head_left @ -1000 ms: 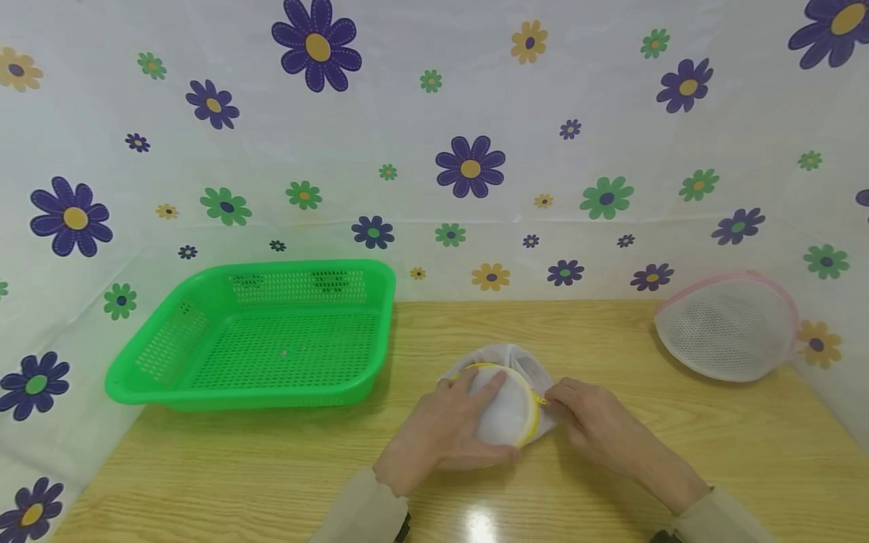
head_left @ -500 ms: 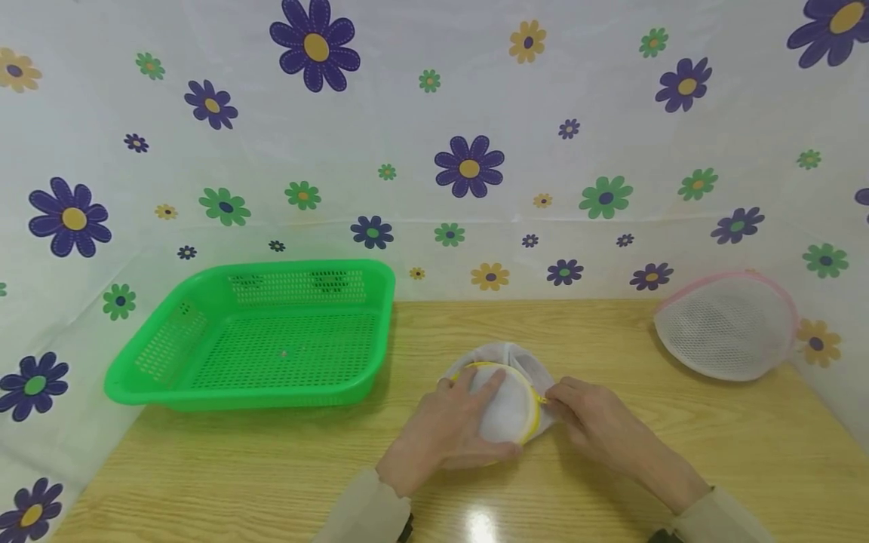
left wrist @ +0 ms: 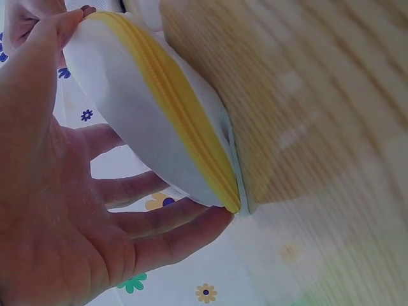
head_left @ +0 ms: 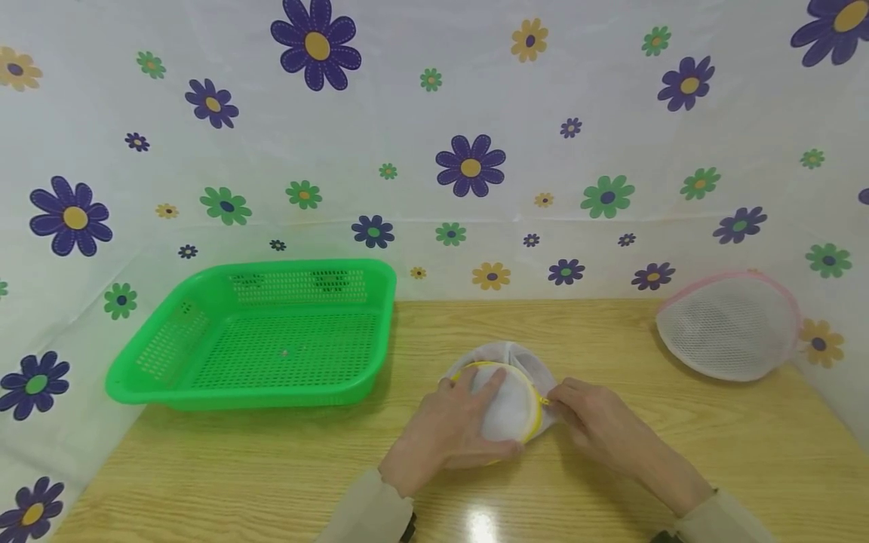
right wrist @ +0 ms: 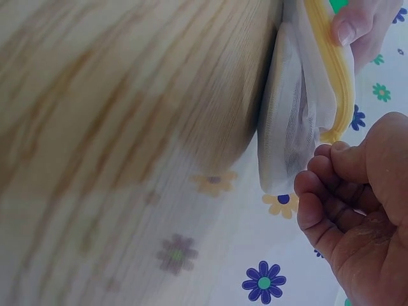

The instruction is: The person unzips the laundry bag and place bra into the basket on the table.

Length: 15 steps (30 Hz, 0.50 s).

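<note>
While my left hand [head_left: 453, 424] is gripping the round white bag [head_left: 505, 415] on the table [head_left: 237, 467], my right hand [head_left: 596, 419] is pinching the pull [head_left: 545, 401] at its right edge, and the yellow zip [left wrist: 182, 115] is curving away to the left.

We see a big green basket [head_left: 237, 397] on the left of the table [head_left: 224, 467], with lots of little holes. Dark flowers peek through its back wall. Far off to the right, we see a white net bag [head_left: 729, 332] with a pink edge. The table looks like light wood, with a shiny spot [head_left: 482, 523] near us. Behind it hangs a white cloth [head_left: 380, 121] with purple, green and yellow flowers.
</note>
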Available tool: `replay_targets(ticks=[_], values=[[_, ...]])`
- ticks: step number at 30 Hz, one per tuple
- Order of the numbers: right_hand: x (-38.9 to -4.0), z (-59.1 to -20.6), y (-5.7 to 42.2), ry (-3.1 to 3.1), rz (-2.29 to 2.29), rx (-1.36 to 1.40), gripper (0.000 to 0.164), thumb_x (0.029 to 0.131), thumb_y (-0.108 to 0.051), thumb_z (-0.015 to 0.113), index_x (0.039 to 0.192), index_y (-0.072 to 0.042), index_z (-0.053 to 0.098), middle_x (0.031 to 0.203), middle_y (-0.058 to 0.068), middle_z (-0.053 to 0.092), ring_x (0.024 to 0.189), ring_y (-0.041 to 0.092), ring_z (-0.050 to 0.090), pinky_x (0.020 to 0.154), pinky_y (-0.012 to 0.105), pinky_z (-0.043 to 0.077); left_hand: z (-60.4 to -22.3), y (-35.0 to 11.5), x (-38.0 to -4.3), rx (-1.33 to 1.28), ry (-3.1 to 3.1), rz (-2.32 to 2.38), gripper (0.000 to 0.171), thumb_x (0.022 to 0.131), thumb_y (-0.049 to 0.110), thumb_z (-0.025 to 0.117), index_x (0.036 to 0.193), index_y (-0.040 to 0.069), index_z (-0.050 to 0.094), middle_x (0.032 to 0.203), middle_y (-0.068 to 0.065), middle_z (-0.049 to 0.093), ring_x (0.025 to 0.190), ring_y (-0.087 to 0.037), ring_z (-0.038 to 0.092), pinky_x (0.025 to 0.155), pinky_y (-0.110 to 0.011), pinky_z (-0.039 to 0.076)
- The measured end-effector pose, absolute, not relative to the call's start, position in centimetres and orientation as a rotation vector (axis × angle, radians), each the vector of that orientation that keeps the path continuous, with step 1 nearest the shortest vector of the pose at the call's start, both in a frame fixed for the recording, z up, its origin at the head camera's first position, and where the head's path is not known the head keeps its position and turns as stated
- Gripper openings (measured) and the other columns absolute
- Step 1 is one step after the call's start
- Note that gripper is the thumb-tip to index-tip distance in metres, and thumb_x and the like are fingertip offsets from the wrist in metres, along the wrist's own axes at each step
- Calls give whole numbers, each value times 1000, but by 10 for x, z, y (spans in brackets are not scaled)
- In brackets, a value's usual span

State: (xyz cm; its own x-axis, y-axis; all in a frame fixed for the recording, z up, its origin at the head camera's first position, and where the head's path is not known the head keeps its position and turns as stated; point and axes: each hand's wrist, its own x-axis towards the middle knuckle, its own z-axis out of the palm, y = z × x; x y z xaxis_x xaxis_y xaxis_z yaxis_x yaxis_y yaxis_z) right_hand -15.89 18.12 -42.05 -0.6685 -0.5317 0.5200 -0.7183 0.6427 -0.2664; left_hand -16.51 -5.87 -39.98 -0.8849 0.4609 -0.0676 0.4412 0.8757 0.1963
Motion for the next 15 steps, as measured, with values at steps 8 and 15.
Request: replay_targets(ticks=[8,15], values=[[-158,-419,181,-2473,637,993,21,82,11,72,92,-7,71,85,-4,70,76,5,64,67,22,56,-400,-58,-165,693,2930,282,101,80,82,60,161,28,32,158,-14,40,117,-40,61,84,-48,58],[-157,-416,182,-2482,648,995,21,82,10,73,91,-8,72,84,-5,69,74,1,60,64,21,54,-400,-58,-166,681,2926,279,101,80,82,58,161,28,32,158,-14,40,117,-40,61,83,-47,58]])
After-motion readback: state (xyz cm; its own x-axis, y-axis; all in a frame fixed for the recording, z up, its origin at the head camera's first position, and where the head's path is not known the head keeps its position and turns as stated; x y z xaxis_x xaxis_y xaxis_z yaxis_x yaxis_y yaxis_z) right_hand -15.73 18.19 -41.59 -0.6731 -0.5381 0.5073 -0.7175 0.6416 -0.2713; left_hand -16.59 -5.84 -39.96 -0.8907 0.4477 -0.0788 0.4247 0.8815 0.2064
